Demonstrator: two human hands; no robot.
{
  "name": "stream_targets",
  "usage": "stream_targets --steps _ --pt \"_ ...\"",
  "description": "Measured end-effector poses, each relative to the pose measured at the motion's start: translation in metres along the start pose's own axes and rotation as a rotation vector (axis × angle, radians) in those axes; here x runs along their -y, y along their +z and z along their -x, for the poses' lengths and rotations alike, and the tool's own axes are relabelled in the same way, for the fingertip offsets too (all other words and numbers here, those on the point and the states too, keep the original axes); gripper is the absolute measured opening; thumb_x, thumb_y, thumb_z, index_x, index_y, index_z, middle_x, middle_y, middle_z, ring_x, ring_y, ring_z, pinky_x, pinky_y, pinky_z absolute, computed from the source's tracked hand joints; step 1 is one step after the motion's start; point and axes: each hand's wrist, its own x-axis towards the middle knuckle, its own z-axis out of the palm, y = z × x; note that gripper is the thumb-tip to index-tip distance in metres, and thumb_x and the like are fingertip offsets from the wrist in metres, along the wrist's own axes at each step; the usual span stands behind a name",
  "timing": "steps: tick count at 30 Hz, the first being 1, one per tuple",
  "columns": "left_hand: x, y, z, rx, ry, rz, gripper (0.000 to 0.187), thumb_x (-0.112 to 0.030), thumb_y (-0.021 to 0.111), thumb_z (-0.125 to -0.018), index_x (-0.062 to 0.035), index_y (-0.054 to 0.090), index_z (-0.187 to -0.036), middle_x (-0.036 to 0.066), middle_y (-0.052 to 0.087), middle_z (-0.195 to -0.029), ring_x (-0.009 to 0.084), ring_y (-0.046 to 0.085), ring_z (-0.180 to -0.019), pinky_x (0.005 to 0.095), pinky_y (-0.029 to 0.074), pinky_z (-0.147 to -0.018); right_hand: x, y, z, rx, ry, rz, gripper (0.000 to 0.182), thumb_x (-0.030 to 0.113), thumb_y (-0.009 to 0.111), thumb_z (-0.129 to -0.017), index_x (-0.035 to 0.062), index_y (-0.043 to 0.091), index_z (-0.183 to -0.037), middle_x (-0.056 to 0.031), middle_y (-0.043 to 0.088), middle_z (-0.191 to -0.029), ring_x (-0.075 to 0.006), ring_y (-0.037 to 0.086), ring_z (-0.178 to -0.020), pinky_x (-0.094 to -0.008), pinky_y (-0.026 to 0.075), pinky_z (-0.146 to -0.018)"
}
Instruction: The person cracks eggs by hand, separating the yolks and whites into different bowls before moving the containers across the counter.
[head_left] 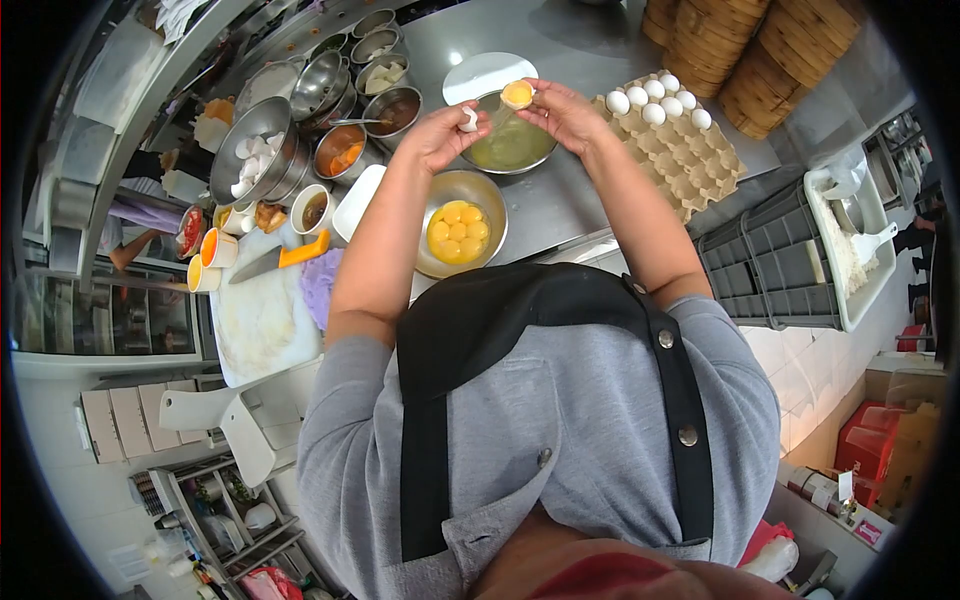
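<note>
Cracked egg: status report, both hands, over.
Left hand holds shell piece. Right hand holds half shell with yolk, over egg-white bowl. Nothing visibly in the way.

Twelve o'clock: the right hand [562, 115] holds a yolk-filled pale eggshell half [517, 96], the left hand [441, 136] a white shell piece [469, 120]; brown cardboard egg tray [690, 160], two o'clock!
</note>
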Motion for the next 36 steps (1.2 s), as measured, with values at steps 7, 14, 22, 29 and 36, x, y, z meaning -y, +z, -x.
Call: stream_targets --steps 7,14,22,29,36 --pt "0.01 0.005 -0.006 0.046 0.094 0.075 0.046 0.003 0.047 -0.082 0.0081 0.03 -0.125 0.022 0.046 -0.112 0.0295 0.052 -0.104 0.0368 0.044 -0.096 0.025 0.013 0.001 -0.016 0.027 0.118 0.032 0.005 0.05 -0.085 -0.0061 0.047 -0.114 -0.0148 0.057 -0.106 -0.0205 0.06 -0.093 -0.0291 0.052 -0.081" --pt "0.021 0.017 -0.007 0.151 0.116 0.187 0.042 0.003 0.047 -0.083 0.01 0.035 -0.123 0.018 0.045 -0.118 0.026 0.049 -0.109 0.0356 0.043 -0.098 0.036 0.02 -0.014 0.052 0.228 0.537 0.033 0.018 0.054 -0.083 -0.0022 0.056 -0.109 -0.0095 0.06 -0.098 -0.014 0.059 -0.085 -0.0238 0.052 -0.074" --pt "0.03 0.012 -0.013 0.2 0.136 0.228 0.039 -0.001 0.052 -0.085 0.011 0.039 -0.119 0.017 0.046 -0.117 0.0267 0.049 -0.109 0.0366 0.043 -0.098 0.046 0.054 -0.042 -0.05 0.3 1.29 0.029 0.025 0.059 -0.077 0.0023 0.065 -0.094 -0.0074 0.064 -0.08 -0.0122 0.059 -0.059 -0.0232 0.052 -0.057" --pt "0.028 0.008 -0.012 0.205 0.147 0.349 0.036 0.002 0.049 -0.083 0.0126 0.039 -0.116 0.024 0.045 -0.117 0.0356 0.048 -0.112 0.0405 0.043 -0.098 0.08 0.086 -0.049 0.019 0.116 1.616 0.033 0.028 0.058 -0.073 0.0007 0.066 -0.091 -0.0104 0.064 -0.076 -0.0166 0.059 -0.055 -0.0275 0.051 -0.054" --pt "0.019 0.011 -0.006 0.15 0.142 0.411 0.037 0.005 0.047 -0.081 0.0125 0.038 -0.116 0.028 0.043 -0.118 0.0382 0.047 -0.112 0.0415 0.042 -0.098 0.116 0.087 -0.023 -0.093 0.008 1.361 0.035 0.029 0.058 -0.073 0.0051 0.065 -0.098 -0.0081 0.065 -0.081 -0.0138 0.059 -0.057 -0.025 0.051 -0.057"
